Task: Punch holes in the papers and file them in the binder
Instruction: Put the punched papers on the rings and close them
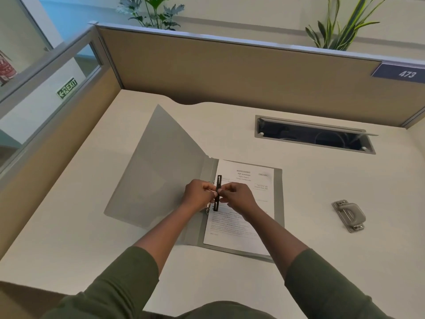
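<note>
Left of your hands, the binder [161, 171] cover lies open. Your left hand [199, 194] and right hand [236, 197] both pinch the black clip bar [217, 192] over the papers [243, 203]. Keep it level and seat both ends over the prongs evenly. Well right sits the hole punch [349, 215].

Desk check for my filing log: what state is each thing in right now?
Binder: open, cover lying to the left.
Papers: lying in the binder.
Black clip bar: pinched by both hands.
Left hand: pinching the bar.
Right hand: pinching the bar.
Hole punch: untouched, lying to the right.
Cable hatch: open.
</note>
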